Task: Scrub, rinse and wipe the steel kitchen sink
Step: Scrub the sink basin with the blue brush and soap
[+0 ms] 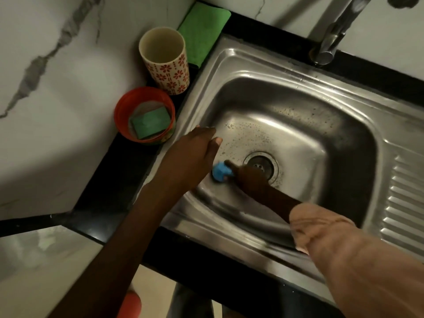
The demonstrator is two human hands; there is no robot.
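The steel sink [321,92] fills the right of the view, its basin dotted with soapy drops around the drain [260,165]. My right hand [249,177] is down in the basin beside the drain and grips a blue scrubber [221,172] against the basin floor near the left wall. My left hand [195,152] rests flat on the sink's left rim, fingers straight and pointing toward the basin. A steel tap [332,35] stands at the back rim; no water runs from it.
A red tub [120,115] with a green soap bar [150,121] sits on the black counter left of the sink. Behind it stand a floral cup [169,70] and a folded green cloth [204,31]. The drainboard ridges [403,203] lie to the right. Marble wall at left and back.
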